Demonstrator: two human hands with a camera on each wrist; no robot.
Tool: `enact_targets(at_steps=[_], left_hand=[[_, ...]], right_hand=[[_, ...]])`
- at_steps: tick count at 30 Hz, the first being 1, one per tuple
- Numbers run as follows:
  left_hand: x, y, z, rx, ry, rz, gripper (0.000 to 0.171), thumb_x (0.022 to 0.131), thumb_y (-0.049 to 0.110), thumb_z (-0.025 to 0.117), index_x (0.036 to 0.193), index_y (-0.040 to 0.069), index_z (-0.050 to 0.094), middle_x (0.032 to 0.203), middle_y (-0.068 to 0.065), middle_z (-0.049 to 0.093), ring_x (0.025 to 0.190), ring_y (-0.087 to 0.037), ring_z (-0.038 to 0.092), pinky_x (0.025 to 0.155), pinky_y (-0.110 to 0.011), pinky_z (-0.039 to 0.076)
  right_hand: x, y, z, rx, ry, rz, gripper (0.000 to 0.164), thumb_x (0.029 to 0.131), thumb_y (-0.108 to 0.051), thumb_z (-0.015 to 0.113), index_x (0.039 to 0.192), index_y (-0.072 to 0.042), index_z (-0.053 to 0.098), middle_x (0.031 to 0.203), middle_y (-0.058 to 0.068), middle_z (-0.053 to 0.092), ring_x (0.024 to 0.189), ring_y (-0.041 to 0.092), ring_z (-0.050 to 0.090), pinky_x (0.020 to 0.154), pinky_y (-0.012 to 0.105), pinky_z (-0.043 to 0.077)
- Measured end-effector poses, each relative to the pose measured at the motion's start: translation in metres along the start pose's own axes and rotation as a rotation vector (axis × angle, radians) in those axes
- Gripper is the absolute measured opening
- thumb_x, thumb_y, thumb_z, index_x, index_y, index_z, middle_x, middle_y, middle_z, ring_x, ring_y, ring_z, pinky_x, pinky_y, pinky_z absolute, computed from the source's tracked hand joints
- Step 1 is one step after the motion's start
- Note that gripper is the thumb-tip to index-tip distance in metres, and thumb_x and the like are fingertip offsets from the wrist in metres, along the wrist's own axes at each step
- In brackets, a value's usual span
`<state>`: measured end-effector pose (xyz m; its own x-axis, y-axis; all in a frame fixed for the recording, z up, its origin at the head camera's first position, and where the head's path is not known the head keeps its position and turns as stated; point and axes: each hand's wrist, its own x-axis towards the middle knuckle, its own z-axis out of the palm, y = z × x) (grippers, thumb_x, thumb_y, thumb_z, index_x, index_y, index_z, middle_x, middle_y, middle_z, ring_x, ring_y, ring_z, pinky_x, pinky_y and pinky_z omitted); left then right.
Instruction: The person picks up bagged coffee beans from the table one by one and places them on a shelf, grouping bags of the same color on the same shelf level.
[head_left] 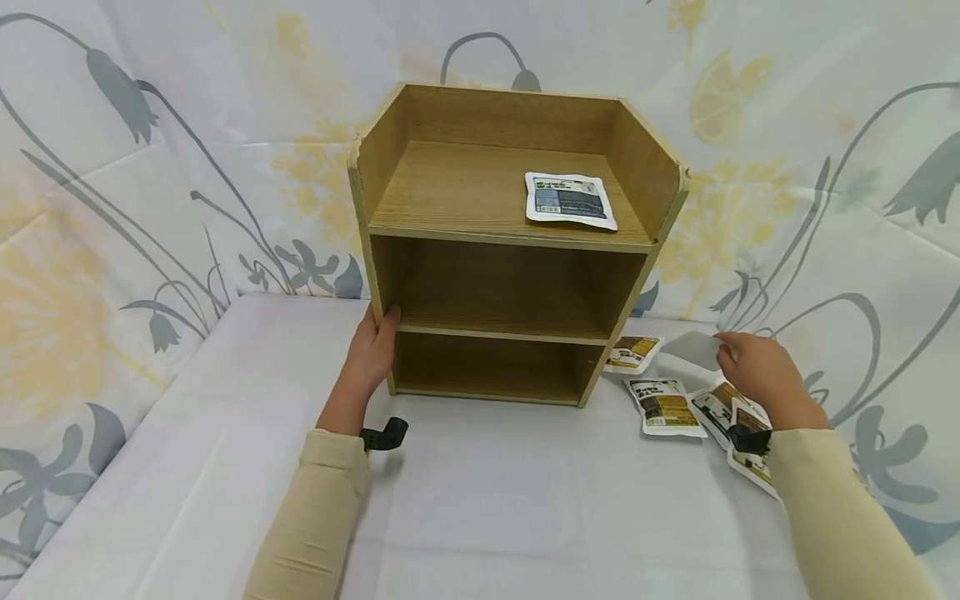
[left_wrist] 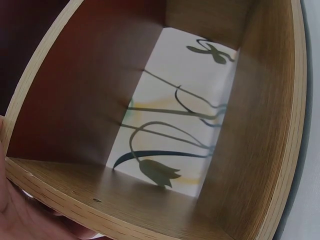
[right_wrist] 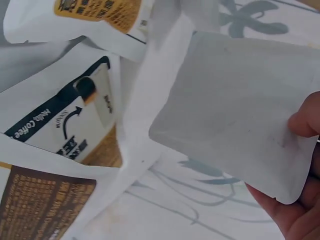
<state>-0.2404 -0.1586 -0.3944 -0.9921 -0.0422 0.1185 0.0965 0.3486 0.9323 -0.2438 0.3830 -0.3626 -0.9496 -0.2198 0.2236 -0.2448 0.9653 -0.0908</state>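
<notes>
A small wooden shelf unit stands against the patterned backdrop. My left hand grips its left side panel, the thumb at the front edge; the left wrist view shows the fingers on that wooden edge. At the right, my right hand pinches a coffee sachet by one edge, its plain pale side showing. The held sachet is above other sachets on the white cloth. One white sachet with a dark label lies on the unit's top shelf.
Several sachets with brown and yellow labels lie right of the unit, some overlapping; one sachet is close by its right side. The unit's middle shelf and bottom shelf face forward. A floral cloth hangs behind.
</notes>
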Motion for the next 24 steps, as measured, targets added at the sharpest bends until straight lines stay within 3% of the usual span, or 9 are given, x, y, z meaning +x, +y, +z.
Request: enact_targets(at_steps=[4,6,13,18,24], left_hand=[[0.000,0.000,0.000,-0.002,0.000,0.000,0.066,0.102,0.051,0.028,0.156,0.015,0.015,0.155,-0.019,0.030,0.141,-0.036,0.033,0.114,-0.056,0.027],[0.000,0.000,0.001,-0.005,0.000,-0.002,0.066,0.102,0.051,0.028,0.156,0.016,0.013,0.155,-0.019,0.030,0.141,-0.036,0.033,0.114,-0.056,0.027],[0.000,0.000,0.001,-0.002,-0.008,-0.013,0.069,0.101,0.054,0.027,0.157,0.017,0.012,0.156,-0.018,0.029,0.141,-0.037,0.033,0.113,-0.058,0.027],[0.000,0.000,0.001,0.008,-0.004,-0.003,0.068,0.102,0.053,0.027,0.157,0.017,0.012,0.156,-0.018,0.029,0.141,-0.037,0.032,0.114,-0.057,0.027],[-0.001,0.001,0.001,0.009,-0.004,0.000,0.066,0.102,0.051,0.026,0.156,0.016,0.013,0.155,-0.019,0.030,0.140,-0.038,0.035,0.113,-0.058,0.028]], right_hand=[[-0.001,-0.003,-0.008,-0.019,0.063,-0.021,0.033,0.093,-0.009,0.048,0.117,0.010,0.062,0.096,0.032,0.066,0.055,0.024,0.049,0.060,0.048,0.042],[-0.002,-0.006,-0.013,-0.020,0.086,-0.022,0.032,0.093,-0.008,0.049,0.115,0.009,0.063,0.095,0.033,0.066,0.052,0.024,0.047,0.059,0.048,0.042],[-0.004,-0.017,-0.031,-0.024,0.173,-0.045,0.029,0.091,-0.006,0.050,0.111,0.007,0.065,0.101,0.033,0.066,0.063,0.038,0.058,0.065,0.056,0.045],[-0.006,-0.027,-0.043,-0.029,0.178,-0.066,0.028,0.091,-0.006,0.051,0.112,0.006,0.065,0.100,0.031,0.067,0.058,0.029,0.054,0.061,0.050,0.043],[-0.009,-0.042,-0.059,-0.044,0.190,-0.091,0.030,0.090,-0.006,0.050,0.113,0.006,0.065,0.099,0.031,0.068,0.057,0.027,0.053,0.059,0.047,0.043]])
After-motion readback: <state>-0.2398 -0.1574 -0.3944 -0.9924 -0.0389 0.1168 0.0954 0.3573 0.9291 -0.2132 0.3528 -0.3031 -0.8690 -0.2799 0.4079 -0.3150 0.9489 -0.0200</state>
